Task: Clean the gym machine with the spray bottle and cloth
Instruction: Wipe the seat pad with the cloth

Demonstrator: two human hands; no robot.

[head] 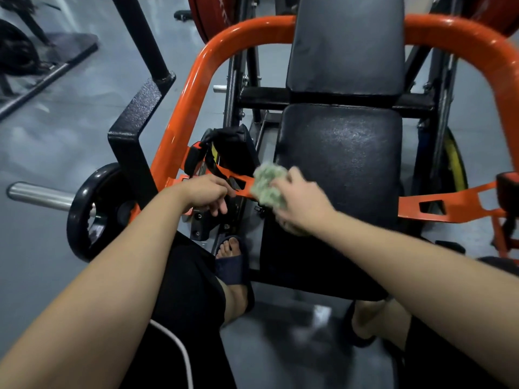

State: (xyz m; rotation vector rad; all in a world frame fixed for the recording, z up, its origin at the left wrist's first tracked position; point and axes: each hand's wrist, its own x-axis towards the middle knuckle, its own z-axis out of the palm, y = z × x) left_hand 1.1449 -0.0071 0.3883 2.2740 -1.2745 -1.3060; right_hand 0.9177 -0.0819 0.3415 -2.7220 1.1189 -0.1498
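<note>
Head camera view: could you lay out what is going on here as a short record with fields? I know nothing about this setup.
Place: gym, grey floor
Machine: orange frame, black seat pad, black back pad
Left hand: grips the orange bracket left of the seat pad
Right hand: holds the green cloth at that bracket's seat-side end
Cloth state: bunched, blurred by motion
Seat pad surface: speckled sheen, possibly wet
Spray bottle: not in view
Nearby: black weight plate on the left
</note>
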